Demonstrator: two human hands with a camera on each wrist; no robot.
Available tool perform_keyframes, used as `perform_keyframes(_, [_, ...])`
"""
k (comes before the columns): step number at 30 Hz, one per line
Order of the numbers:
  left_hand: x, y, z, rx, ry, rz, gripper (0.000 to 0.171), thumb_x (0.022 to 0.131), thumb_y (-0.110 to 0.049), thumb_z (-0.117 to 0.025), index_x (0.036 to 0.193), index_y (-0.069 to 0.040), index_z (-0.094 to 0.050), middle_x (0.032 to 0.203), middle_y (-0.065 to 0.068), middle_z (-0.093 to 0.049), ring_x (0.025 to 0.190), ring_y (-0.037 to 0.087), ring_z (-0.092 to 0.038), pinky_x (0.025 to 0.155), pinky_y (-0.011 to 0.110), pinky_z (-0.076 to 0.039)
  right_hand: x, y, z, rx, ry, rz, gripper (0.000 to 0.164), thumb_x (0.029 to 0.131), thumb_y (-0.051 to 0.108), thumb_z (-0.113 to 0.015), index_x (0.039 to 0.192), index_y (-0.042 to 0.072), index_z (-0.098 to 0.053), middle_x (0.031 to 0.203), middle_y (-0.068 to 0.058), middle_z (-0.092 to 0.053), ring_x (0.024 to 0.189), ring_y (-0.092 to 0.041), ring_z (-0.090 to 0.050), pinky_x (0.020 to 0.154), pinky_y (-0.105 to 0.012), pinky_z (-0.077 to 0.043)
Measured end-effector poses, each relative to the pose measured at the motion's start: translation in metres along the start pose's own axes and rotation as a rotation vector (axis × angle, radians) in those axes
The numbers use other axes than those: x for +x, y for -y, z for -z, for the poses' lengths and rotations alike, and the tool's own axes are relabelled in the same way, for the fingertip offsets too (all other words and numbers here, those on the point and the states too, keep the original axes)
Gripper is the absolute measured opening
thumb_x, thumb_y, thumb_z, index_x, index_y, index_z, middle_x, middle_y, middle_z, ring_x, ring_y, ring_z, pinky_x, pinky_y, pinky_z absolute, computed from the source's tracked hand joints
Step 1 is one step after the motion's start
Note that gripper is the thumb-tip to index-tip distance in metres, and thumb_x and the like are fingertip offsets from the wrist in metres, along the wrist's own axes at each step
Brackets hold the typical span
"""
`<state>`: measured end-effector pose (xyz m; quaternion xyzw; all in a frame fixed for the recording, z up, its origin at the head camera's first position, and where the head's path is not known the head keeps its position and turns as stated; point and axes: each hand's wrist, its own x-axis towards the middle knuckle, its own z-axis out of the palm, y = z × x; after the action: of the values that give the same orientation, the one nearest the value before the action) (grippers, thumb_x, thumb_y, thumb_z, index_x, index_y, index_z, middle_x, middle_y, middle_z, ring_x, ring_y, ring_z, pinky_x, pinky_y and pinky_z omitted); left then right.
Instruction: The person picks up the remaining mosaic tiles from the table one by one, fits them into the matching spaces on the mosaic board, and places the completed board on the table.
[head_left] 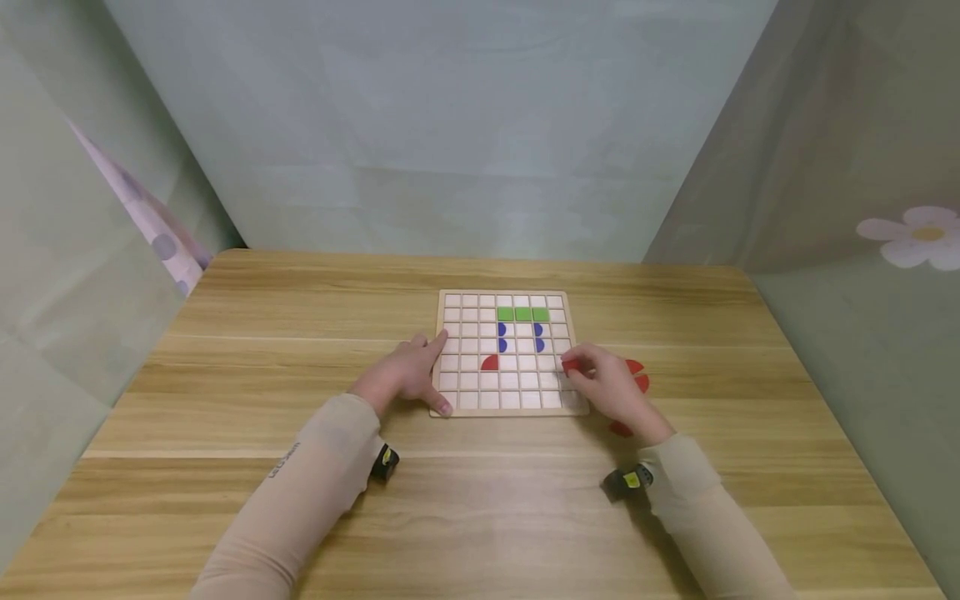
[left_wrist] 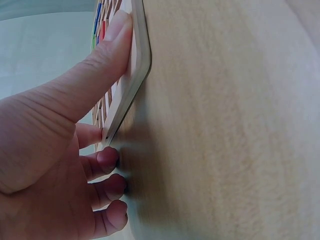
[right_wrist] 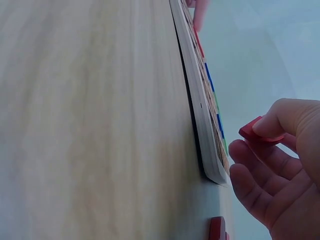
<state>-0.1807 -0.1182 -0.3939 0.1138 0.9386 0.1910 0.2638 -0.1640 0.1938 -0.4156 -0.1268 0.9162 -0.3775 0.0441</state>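
Observation:
A wooden grid board [head_left: 510, 412] lies on the table between the hands. Three green squares [head_left: 522, 314] sit in a row in its upper part, with several blue half-circles [head_left: 538, 330] below them. Further down is a red quarter-circle tile [head_left: 491, 363]. My left hand [head_left: 411, 368] spreads along the left edge, its thumb [left_wrist: 117, 35] resting on the rim near the front corner and the other fingers beside the edge. Between thumb and fingertips, my right hand [head_left: 609, 385] pinches a red tile [right_wrist: 255, 131] over the board's right side; the fingers partly cover its shape.
More red tiles [head_left: 642, 382] lie on the wooden table [head_left: 480, 508] just right of the board, partly behind the right hand. Another red tile [head_left: 620, 428] is by the right wrist. A pale cloth [head_left: 450, 150] hangs behind the table's far edge.

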Motion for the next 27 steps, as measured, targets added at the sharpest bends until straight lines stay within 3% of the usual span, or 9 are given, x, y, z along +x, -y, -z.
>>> perform_keyframes(10, [0.001,0.000,0.000,-0.003,0.002,0.000,0.131,0.057,-0.046,-0.086,0.153,-0.013,-0.004,0.148,0.025,-0.024,0.134,0.045,-0.029,0.109,0.056,-0.031,0.002,0.002,-0.003,0.002,0.014,-0.050,0.023,0.089,0.013,-0.062,0.112,0.010,-0.064,0.113,-0.009,-0.063,0.096,-0.024,-0.059,0.083,-0.038,-0.055])
perform_keyframes(18, [0.000,0.002,0.000,-0.005,0.001,-0.001,0.131,0.056,-0.047,-0.086,0.153,-0.013,-0.004,0.148,0.024,-0.024,0.134,0.044,-0.029,0.109,0.057,-0.031,0.004,0.009,-0.007,-0.031,0.036,-0.073,0.033,0.090,0.017,-0.061,0.123,0.015,-0.060,0.112,-0.006,-0.062,0.095,-0.023,-0.059,0.076,-0.032,-0.056])
perform_keyframes(27, [0.001,0.003,-0.001,-0.003,-0.006,-0.007,0.131,0.056,-0.048,-0.085,0.153,-0.014,-0.005,0.150,0.025,-0.022,0.136,0.046,-0.027,0.109,0.058,-0.029,0.007,0.012,-0.014,0.044,0.033,-0.017,0.036,0.089,0.010,-0.060,0.125,0.011,-0.059,0.108,-0.009,-0.064,0.095,-0.023,-0.060,0.079,-0.034,-0.055])
